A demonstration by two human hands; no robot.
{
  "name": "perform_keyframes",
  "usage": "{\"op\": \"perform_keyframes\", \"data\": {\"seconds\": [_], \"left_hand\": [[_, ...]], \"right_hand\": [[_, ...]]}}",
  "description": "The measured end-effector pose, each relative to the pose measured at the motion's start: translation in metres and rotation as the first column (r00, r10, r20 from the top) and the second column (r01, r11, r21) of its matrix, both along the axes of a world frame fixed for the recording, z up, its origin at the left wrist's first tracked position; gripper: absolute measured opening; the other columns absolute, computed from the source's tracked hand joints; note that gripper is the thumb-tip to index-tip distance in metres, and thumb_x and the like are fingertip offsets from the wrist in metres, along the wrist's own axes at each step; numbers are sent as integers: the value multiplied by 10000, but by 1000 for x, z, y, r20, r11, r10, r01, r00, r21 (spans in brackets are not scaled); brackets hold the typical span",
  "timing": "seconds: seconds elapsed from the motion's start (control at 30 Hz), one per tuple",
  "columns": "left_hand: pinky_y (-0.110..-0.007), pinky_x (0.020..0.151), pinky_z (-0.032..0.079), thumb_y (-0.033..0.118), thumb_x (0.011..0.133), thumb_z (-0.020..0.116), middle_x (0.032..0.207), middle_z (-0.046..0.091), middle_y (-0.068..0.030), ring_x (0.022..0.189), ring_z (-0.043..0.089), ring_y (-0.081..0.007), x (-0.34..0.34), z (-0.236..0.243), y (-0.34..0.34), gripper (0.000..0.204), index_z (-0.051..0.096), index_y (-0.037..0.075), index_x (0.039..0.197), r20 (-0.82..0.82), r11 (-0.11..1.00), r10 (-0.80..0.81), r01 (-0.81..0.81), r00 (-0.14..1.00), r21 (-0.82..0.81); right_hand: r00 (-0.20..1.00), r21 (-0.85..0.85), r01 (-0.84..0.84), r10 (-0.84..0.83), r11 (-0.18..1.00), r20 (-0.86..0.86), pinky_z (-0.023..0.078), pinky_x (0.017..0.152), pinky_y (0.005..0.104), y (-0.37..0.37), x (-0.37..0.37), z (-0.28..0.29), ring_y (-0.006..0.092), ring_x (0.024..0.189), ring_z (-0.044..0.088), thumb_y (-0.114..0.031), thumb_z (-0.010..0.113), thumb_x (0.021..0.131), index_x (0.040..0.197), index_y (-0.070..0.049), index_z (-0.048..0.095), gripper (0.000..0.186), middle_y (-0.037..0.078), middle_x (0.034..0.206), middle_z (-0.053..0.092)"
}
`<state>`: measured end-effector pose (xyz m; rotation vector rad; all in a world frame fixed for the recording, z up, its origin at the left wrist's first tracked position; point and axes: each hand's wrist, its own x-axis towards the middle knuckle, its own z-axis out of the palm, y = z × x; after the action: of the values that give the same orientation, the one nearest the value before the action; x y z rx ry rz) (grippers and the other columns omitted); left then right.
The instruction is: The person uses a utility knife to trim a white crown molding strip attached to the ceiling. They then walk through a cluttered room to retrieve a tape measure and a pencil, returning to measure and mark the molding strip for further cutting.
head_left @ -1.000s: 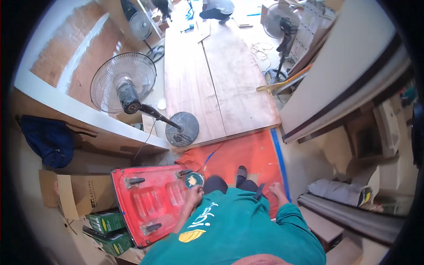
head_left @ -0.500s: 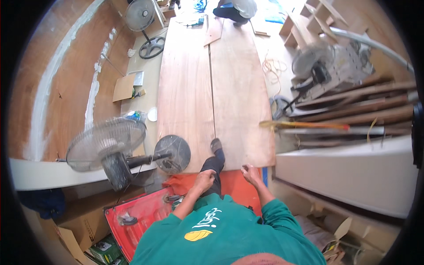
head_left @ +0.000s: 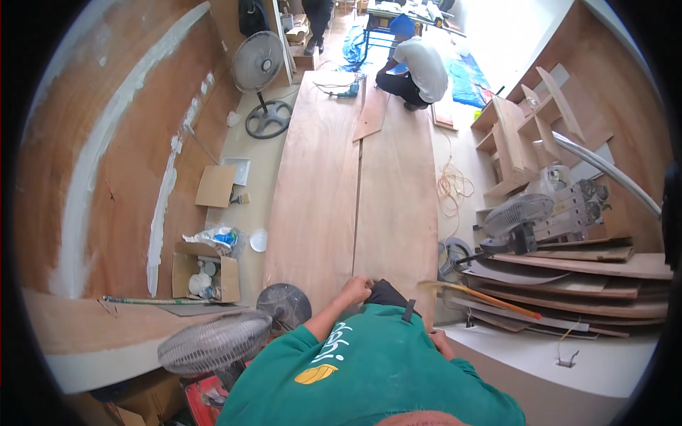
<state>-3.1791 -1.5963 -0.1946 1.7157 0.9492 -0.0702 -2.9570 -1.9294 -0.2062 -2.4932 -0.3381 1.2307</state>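
- The left hand (head_left: 357, 288), its fingers curled inward, hangs above the near end of the boards; from my remote post I cannot tell whether it clasps anything.
- The right hand (head_left: 442, 343), bent and partly hidden by the shirt (head_left: 383, 362), sits low at the person's side; what it grasps, if anything, I cannot make out.
- Ahead of the left fingers, the left board (head_left: 312, 192) and right board (head_left: 398, 199) stretch away side by side, a dark gap (head_left: 358, 206) between them.
- Well beyond the fingers, at the far end, a co-worker (head_left: 424, 67) crouches near a drill (head_left: 348, 91) and an offcut (head_left: 372, 117) lying over the gap.
- Just left of the left fingers stands a fan base (head_left: 284, 305); right of the right fingers, an orange strip (head_left: 497, 298) juts out.
- Step in hand, in my judgement: taking position at the boards, rather than handling them.
- The next move, I judge, calls for sure footing beside the fan base; touching wood would require bending and lowering the fingers.
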Motion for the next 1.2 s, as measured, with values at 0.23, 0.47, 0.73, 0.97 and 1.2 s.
{"op": "perform_keyframes", "data": {"seconds": [0.23, 0.47, 0.73, 0.97, 1.2], "left_hand": [[-387, 873, 522, 189, 726, 619, 983, 704, -166, 949, 673, -304, 3, -45, 145, 323, 725, 81, 1011, -156, 990, 132, -122, 979, 74], [-342, 757, 547, 152, 731, 668, 906, 720, -155, 823, 700, -239, -94, -95, 266, 272, 729, 48, 975, -175, 843, 537, -517, 825, 150], [-370, 599, 510, 129, 779, 642, 698, 691, -113, 624, 647, -206, -70, -85, 347, 133, 738, 49, 826, -389, 608, 731, -794, 561, -3], [-378, 575, 494, 185, 800, 615, 710, 681, -151, 611, 647, -205, -70, -134, 520, 193, 735, 35, 782, -270, 812, 581, -526, 768, 252], [-264, 489, 447, 67, 708, 663, 690, 650, -36, 533, 564, -121, 1, -22, 811, 207, 716, 26, 904, -292, 438, 852, -897, 434, -57]], "right_hand": [[992, 7, -48, 48, 999, -120, 510, 529, 387, 155, 86, -69, 229, 623, 645, -142, 603, 798, 1048, 31, 673, 312, 135, 767, 679], [991, 92, 32, -19, 995, -132, 497, 498, 321, 402, 210, -84, 191, 631, 647, -130, 583, 819, 1091, 39, 631, 324, 102, 783, 650], [932, 254, -359, 331, 898, 145, 507, 516, 291, 690, 282, -108, 173, 634, 649, -145, 580, 841, 1087, 57, 638, 324, 114, 807, 670], [964, 108, -209, 224, 972, -142, 531, 524, 317, 866, 261, -60, 215, 673, 663, -167, 615, 837, 1033, 49, 669, 297, 132, 826, 681], [982, 26, -27, 32, 999, -187, 537, 530, 343, 985, 285, -44, 229, 672, 658, -144, 625, 822, 1048, 66, 659, 310, 147, 804, 675]]}}
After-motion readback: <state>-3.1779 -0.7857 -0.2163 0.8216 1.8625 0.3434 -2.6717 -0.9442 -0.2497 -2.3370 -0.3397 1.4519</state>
